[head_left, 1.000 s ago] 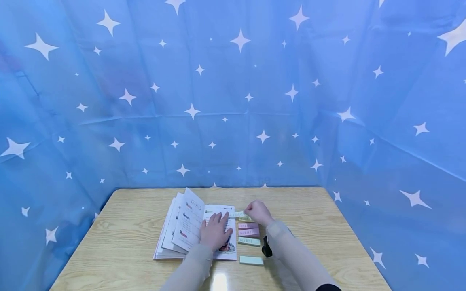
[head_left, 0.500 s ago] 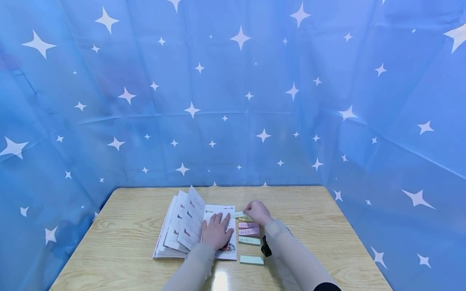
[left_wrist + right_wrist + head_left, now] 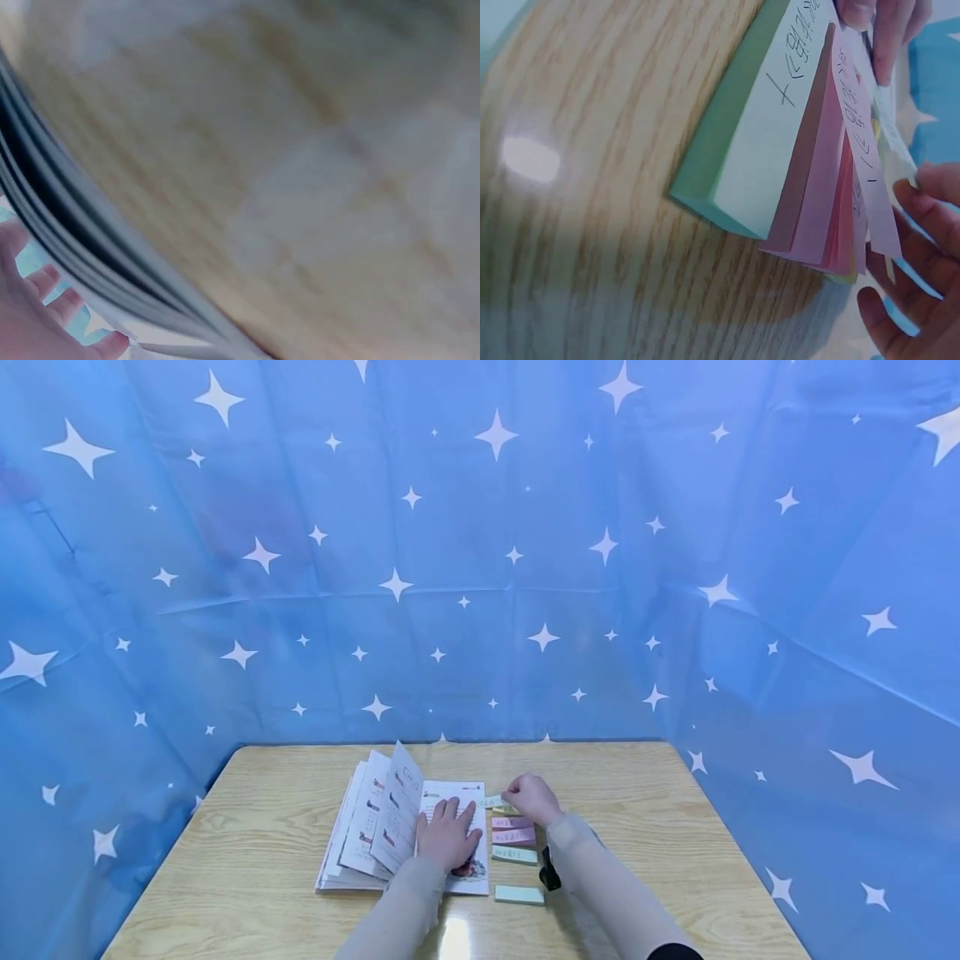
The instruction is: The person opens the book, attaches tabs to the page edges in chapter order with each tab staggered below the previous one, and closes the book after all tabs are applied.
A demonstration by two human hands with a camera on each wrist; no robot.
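An open book (image 3: pixel 474 792) lies on the table. My left hand (image 3: pixel 446 837) rests on its right-hand page with the fingers spread; in the left wrist view, the left hand's fingers (image 3: pixel 64 304) show at the lower left beside curved page edges. My right hand (image 3: pixel 532 799) pinches the right end of a pale sticky note strip (image 3: pixel 492 802) at the page's upper right edge. In the right wrist view, thumb and finger grip the end of that strip (image 3: pixel 894 139), other fingers loosely bent. Below the hand are pink sticky note pads (image 3: pixel 513 837) and a green pad (image 3: pixel 513 856), both with handwriting.
A yellow pad (image 3: pixel 506 810) sits partly under the right hand. Another pale green pad (image 3: pixel 519 895) lies nearer the front of the wooden table (image 3: pixel 247 827). Several loose pages (image 3: pixel 397 810) stand raised at the book's left. A blue star-patterned cloth (image 3: pixel 465 543) hangs behind.
The raised left page has swung a little to the right, so more of the pages behind it show. Both hands stay nearly in place, the right still pinching the strip.
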